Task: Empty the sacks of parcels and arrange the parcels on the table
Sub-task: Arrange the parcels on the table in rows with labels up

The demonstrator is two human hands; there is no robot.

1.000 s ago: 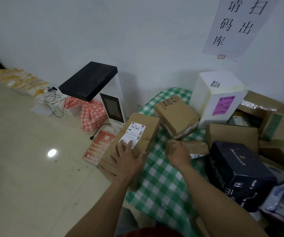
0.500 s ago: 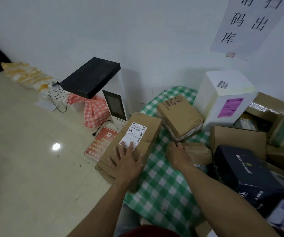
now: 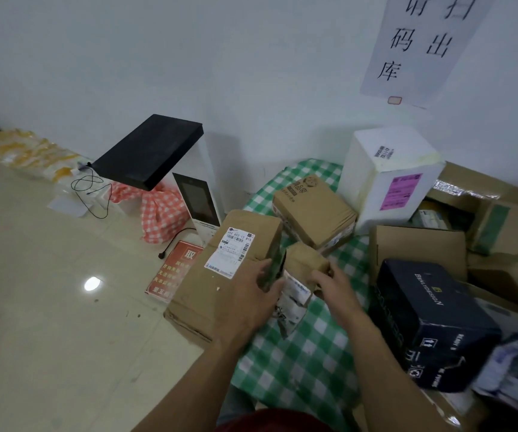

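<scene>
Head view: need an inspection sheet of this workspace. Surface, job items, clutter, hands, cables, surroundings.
Surface: table under a green checked cloth, mostly covered with parcels.
Job's things: small brown parcel held between both hands; long labelled box at the table's left edge; printed brown box and white foam box behind; navy box and brown cartons to the right.
Clutter: grey plastic bag at the right edge, blurred.
Hands: left hand and right hand each grip a side of the small brown parcel.
Cables: looped black cable and black cord, both on the floor.
Surroundings: kiosk, red sign, red checked bag, paper notice on the wall.
</scene>
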